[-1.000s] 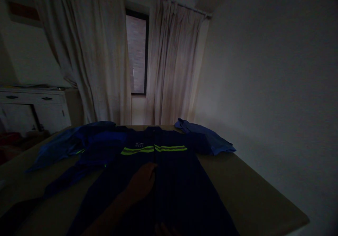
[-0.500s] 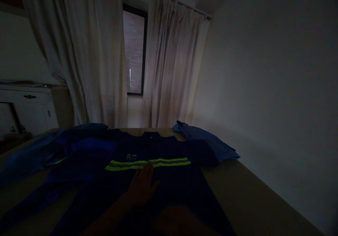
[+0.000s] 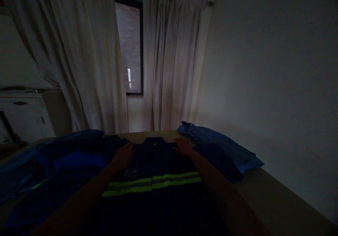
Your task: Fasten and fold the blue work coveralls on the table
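A dark navy work shirt [image 3: 158, 165] with a yellow-green reflective band across the chest lies flat on the table [image 3: 277, 207], collar pointing away from me. My left hand [image 3: 123, 155] rests on its left shoulder, fingers flat and together. My right hand [image 3: 182, 146] lies on the right shoulder beside the collar, fingers stretched out. Both arms reach forward over the shirt. The room is dim.
A heap of blue garments [image 3: 52, 158] lies at the left of the table, and a lighter blue garment [image 3: 221, 146] at the right rear. Pale curtains [image 3: 169, 70] and a window [image 3: 130, 49] stand behind. A white cabinet [image 3: 23, 116] is at far left; a wall at right.
My left hand slid from the shirt's middle up to its left shoulder. My right hand came into view and reached the right shoulder. The camera moved closer.
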The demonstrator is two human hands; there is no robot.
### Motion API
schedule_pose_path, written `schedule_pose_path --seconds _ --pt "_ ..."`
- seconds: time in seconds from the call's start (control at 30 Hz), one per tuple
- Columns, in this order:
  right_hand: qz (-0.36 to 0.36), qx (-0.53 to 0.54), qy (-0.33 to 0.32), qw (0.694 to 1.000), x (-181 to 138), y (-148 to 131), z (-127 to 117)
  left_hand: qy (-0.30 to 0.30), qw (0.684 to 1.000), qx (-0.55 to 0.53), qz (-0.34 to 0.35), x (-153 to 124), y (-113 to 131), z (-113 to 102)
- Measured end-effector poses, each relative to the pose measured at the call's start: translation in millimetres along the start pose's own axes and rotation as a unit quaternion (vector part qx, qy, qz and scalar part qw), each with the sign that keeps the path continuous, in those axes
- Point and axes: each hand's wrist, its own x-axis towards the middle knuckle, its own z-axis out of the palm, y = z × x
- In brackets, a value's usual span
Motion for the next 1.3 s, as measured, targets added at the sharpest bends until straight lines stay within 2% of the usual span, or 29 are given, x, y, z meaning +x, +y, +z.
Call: schedule_pose_path --seconds 0.17,0.33,0.43,0.53,0.6,0.67,0.77,0.87,0.97,1.07,1.13,1.2,1.3 --pt "0.015 0.014 -0.036 0.999 25 32 5 -0.033 0.998 -0.026 -0.051 29 -31 0" --pt "-0.039 0.048 -0.04 0.997 22 43 -17 -0.076 0.993 -0.092 -0.017 48 -47 -20" --pt "-0.085 0.032 -0.004 0.996 -5 51 -39 -0.044 0.982 -0.183 0.032 36 -56 -36" --pt "-0.173 -0.077 -0.004 0.982 -41 59 -56 0.003 0.966 -0.241 0.093 9 -64 -46" --pt "-0.221 -0.155 -0.048 0.962 -62 60 -61 0.022 0.976 -0.19 0.105 -10 -66 -46" --pt "-0.226 -0.2 -0.097 0.949 -77 53 -62 0.032 0.988 -0.102 0.11 -24 -64 -43" --pt "-0.164 -0.211 -0.146 0.952 -87 35 -60 0.009 0.993 0.039 0.112 -36 -59 -41" --pt "-0.102 -0.191 -0.169 0.962 -88 15 -65 0.018 0.991 0.111 0.069 -44 -63 -49" --pt "-0.091 -0.168 -0.145 0.971 -83 -9 -74 0.053 0.993 0.105 0.028 -52 -73 -68" --pt "-0.116 -0.126 -0.085 0.982 -74 -52 -70 0.036 0.994 0.1 0.032 -59 -80 -87" --pt "-0.145 -0.082 -0.039 0.985 -69 -88 -53 0.011 0.995 0.091 0.036 -61 -82 -97" --pt "-0.188 -0.006 0.012 0.982 -66 -122 -25 -0.013 0.998 0.062 0.024 -63 -87 -104" --pt "-0.201 0.06 0.03 0.977 -65 -157 23 -0.019 0.999 0.028 -0.019 -68 -107 -111"
